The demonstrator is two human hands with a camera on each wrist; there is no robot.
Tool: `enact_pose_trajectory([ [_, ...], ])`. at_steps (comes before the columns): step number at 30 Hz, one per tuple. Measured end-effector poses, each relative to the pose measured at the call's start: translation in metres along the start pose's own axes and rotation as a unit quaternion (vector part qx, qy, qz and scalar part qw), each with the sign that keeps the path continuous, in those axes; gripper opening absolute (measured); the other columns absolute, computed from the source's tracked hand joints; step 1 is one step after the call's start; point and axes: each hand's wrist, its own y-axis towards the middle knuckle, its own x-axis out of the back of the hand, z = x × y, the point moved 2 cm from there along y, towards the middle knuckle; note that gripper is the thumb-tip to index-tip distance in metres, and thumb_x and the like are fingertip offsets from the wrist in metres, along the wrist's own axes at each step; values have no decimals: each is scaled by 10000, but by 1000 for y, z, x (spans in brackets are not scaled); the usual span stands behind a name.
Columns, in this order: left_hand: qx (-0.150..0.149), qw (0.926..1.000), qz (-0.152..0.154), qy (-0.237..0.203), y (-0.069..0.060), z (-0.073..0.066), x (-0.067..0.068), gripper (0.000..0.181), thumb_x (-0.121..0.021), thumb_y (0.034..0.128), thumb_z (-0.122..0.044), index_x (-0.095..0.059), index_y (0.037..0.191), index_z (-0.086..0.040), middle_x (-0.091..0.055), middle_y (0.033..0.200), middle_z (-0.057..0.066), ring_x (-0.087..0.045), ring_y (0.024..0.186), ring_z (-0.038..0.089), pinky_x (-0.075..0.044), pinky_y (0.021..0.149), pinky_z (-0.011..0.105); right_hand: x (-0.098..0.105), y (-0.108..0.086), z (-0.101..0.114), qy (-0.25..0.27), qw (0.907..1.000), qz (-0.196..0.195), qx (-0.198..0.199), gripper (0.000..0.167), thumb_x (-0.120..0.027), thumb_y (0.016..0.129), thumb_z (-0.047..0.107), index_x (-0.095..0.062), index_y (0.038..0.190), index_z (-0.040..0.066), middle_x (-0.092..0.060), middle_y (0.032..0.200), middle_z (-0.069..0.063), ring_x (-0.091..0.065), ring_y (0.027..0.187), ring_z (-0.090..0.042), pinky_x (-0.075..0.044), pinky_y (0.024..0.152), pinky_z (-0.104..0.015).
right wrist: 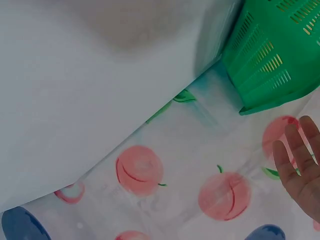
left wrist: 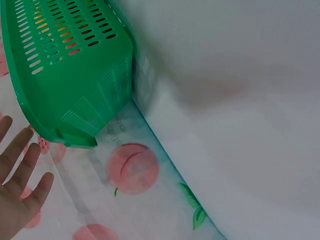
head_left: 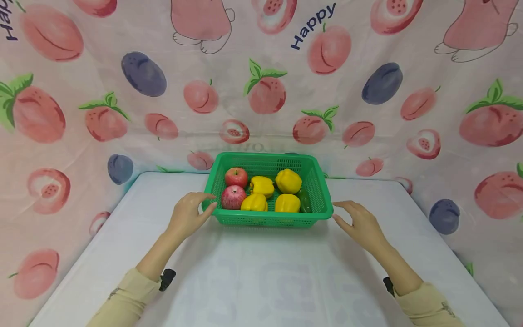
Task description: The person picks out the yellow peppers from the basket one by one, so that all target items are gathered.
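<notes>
A green plastic basket [head_left: 267, 219] with slotted walls stands at the far edge of the white table. In it lie a red apple [head_left: 236, 177], a round streaked purplish-red fruit [head_left: 233, 197], several yellow bell peppers [head_left: 288, 181] and a dark green elongated vegetable [head_left: 304, 201], partly hidden by the peppers. My left hand [head_left: 190, 211] is at the basket's left rim, thumb and fingers apart; its fingers [left wrist: 25, 170] look straight in the left wrist view. Beside the right rim, my right hand [head_left: 359, 223] has its thumb and fingers spread, with extended fingers [right wrist: 295, 150] in the right wrist view.
Behind the table hangs a pale cloth [head_left: 171, 72] printed with peaches and plums, which also covers both sides. The white tabletop [head_left: 265, 277] stretches between both forearms. Each wrist wears a black device [head_left: 166, 279] by the beige sleeve.
</notes>
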Motion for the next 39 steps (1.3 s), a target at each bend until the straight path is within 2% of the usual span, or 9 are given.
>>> enact_pose_trajectory([
  [9, -8, 9999, -148, -5, 11, -2, -7, 266, -648, 879, -238, -690, 1055, -43, -708, 1043, 122, -626, 991, 323, -518, 853, 487, -7, 6, 10, 109, 9995, -139, 252, 308, -699, 829, 118, -641, 1110, 6, -671, 1058, -153, -623, 989, -348, -538, 813, -500],
  [23, 93, 9999, -37, -63, 31, -6, -18, 264, -625, 890, -226, -680, 1073, -45, -693, 1091, 127, -601, 1045, 336, -503, 893, 504, -16, 16, 25, 258, 9984, -125, 481, 307, -694, 843, 149, -641, 1120, 28, -672, 1065, -136, -623, 991, -330, -540, 828, -482],
  [27, 139, 9999, 65, -21, 36, -4, -23, 261, -629, 887, -213, -678, 1083, -48, -690, 1099, 128, -595, 1059, 338, -498, 906, 501, -18, 20, 32, 310, 9982, -114, 491, 309, -693, 845, 165, -643, 1118, 30, -674, 1076, -135, -623, 1002, -327, -536, 844, -480],
  [34, 409, 9988, 263, -87, 42, -1, -30, 318, -631, 876, -184, -646, 1159, -39, -661, 1167, 145, -577, 1103, 357, -486, 928, 513, -24, 27, 41, 398, 9972, -119, 628, 305, -702, 838, 166, -648, 1108, 34, -674, 1079, -133, -625, 1001, -317, -537, 848, -473],
  [39, 235, 9990, 343, 192, 48, -2, -34, 339, -626, 885, -215, -634, 1162, -21, -658, 1169, 154, -573, 1100, 359, -468, 956, 506, -25, 32, 47, 453, 9969, -130, 636, 296, -703, 836, 159, -653, 1094, 24, -672, 1071, -127, -633, 996, -308, -542, 840, -463],
])
